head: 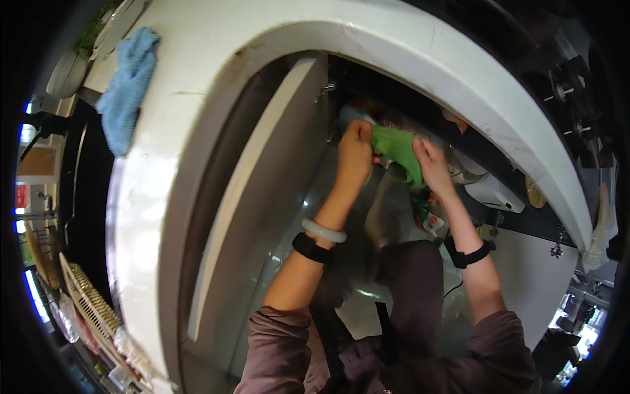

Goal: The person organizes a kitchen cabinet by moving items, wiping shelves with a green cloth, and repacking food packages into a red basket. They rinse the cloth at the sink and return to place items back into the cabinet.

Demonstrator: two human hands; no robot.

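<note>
A green cloth [396, 147] is stretched between my two hands in front of an opened cabinet below the countertop. My left hand [355, 147] grips its left end, and my right hand [432, 165] pinches its right side. The cloth's lower edge hangs loose near the right fingers. Behind the cloth, partly hidden and blurred, are items inside the cabinet. A white plastic container [493, 193] lies to the right of my right hand, and a printed packet [433, 221] is below it.
One cabinet door [261, 197] stands open at left, another [526, 266] at right. The pale countertop [142, 207] curves above and beside me. On it lies a blue towel [129, 93]. A gas stove [566, 93] is at the upper right, a woven basket [91, 300] at lower left.
</note>
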